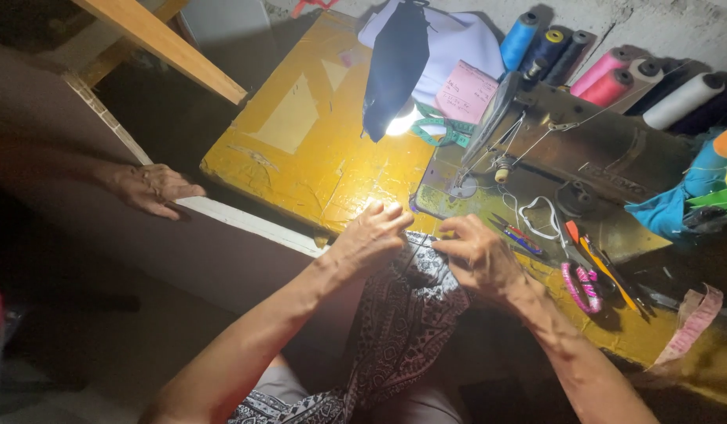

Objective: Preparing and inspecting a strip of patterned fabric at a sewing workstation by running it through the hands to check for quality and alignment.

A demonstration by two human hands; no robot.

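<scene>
Left hand (pixel 373 232) and right hand (pixel 479 253) gripping patterned cloth (pixel 406 314) at yellow table (pixel 316 149) edge, both sets of fingers pinching its top hem, cloth hanging below into lap, sewing machine (pixel 583 149) just beyond, another person's hand (pixel 151 188) resting far left.

- My fingertips are buried in the patterned fabric (pixel 406 314), so my hands' grip can't be told.
- The fabric's lower end runs off the bottom edge.
- The thread cones (pixel 615 78) at the table's far edge are cropped.
- The needle is lost in shadow.
</scene>
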